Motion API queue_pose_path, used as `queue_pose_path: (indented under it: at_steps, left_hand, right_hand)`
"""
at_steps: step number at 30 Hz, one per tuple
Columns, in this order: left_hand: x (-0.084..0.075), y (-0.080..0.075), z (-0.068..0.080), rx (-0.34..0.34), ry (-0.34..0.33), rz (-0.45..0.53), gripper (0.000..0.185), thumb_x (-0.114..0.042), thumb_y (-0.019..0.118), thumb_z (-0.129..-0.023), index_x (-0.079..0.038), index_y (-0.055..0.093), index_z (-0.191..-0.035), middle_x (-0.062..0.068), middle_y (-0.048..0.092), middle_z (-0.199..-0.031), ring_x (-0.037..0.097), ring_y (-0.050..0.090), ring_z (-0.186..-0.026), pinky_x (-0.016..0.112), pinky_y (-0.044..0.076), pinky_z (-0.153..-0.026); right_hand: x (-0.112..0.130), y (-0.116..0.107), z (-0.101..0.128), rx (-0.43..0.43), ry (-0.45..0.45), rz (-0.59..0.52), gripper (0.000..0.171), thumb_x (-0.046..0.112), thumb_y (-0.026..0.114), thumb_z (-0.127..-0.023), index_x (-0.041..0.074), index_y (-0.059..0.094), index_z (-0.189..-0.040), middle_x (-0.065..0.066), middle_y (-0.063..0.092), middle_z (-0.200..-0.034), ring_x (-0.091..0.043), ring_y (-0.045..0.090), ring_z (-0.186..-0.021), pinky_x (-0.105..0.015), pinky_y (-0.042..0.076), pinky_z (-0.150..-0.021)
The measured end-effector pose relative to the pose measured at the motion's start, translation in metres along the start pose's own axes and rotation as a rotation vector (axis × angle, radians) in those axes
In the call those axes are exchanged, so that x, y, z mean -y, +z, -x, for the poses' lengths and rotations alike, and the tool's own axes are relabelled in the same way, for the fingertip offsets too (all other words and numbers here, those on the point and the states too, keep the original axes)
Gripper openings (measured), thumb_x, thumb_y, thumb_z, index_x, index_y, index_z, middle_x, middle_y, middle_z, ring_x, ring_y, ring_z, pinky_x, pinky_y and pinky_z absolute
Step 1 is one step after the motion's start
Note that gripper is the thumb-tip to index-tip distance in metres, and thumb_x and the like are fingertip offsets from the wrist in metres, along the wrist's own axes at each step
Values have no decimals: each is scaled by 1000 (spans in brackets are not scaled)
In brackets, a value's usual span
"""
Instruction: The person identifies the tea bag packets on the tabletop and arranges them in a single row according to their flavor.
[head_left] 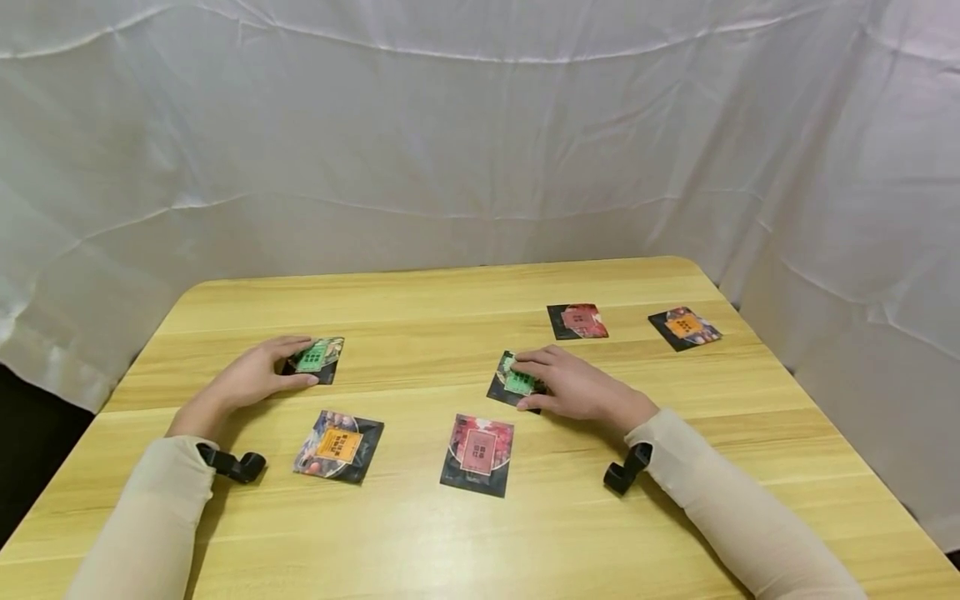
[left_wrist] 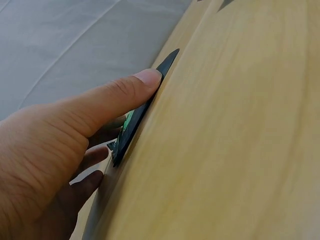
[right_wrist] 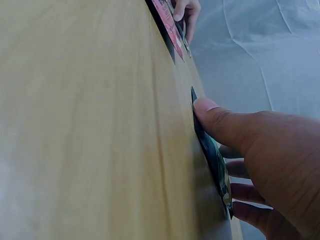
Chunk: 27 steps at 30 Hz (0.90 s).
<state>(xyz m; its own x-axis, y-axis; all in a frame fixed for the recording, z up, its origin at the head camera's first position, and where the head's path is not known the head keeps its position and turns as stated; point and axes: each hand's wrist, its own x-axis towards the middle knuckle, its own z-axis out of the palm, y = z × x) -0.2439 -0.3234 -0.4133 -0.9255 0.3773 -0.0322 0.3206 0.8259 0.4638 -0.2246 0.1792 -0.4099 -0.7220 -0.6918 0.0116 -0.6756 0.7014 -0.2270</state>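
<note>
In the head view, a flat green-labelled packet (head_left: pixel 326 360) lies at the left of the wooden table, and my left hand (head_left: pixel 258 373) grips it from its left side. The thumb (left_wrist: pixel 149 77) lies on its near edge, with the fingers partly hidden behind it. Right of centre, my right hand (head_left: pixel 581 385) grips a second green-labelled packet (head_left: pixel 504 379). That thumb (right_wrist: pixel 205 105) rests at the packet's near corner, and the fingers reach over its far side. Both hands cover part of their packets' dark printed faces.
Nearer me lie an orange-labelled packet (head_left: pixel 341 447) and a red-labelled packet (head_left: pixel 477 454). Farther back on the right are another red-labelled packet (head_left: pixel 577 321) and another orange-labelled packet (head_left: pixel 684 327). A pale curtain (head_left: pixel 480 142) hangs behind and beside the table (head_left: pixel 480 550).
</note>
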Motion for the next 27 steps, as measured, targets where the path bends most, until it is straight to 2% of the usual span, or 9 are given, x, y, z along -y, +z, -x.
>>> queue_pose_path:
  at_steps: [5,17,24,27]
  left_hand:
    - [0,-1,0,-7,24,-13,80,-49,65,-92,2,39,-148,31,30,-150,54,24,-136,70,20,-106]
    - [4,2,-1,-9,14,-15,83,-52,65,-91,0,38,-149,28,28,-153,53,28,-135,68,24,-107]
    - [3,0,0,-8,31,-38,82,-50,65,-91,1,38,-149,29,26,-153,51,18,-140,69,19,-108]
    - [3,0,-2,-13,36,-55,82,-51,65,-91,0,38,-149,28,29,-152,49,20,-140,67,18,-110]
  right_hand:
    - [1,-1,-3,10,4,-3,67,52,57,-95,12,46,-147,-6,42,-151,-27,37,-137,-45,33,-112]
    - [8,0,-19,42,-5,5,67,57,53,-96,14,48,-147,-5,41,-151,-26,37,-139,-43,33,-113]
    - [12,-1,-35,85,-8,34,67,56,52,-96,14,44,-149,-5,39,-153,-27,34,-140,-44,30,-114]
    - [13,-2,-41,84,-12,39,67,55,53,-96,13,44,-149,-6,40,-152,-30,34,-140,-46,30,-114]
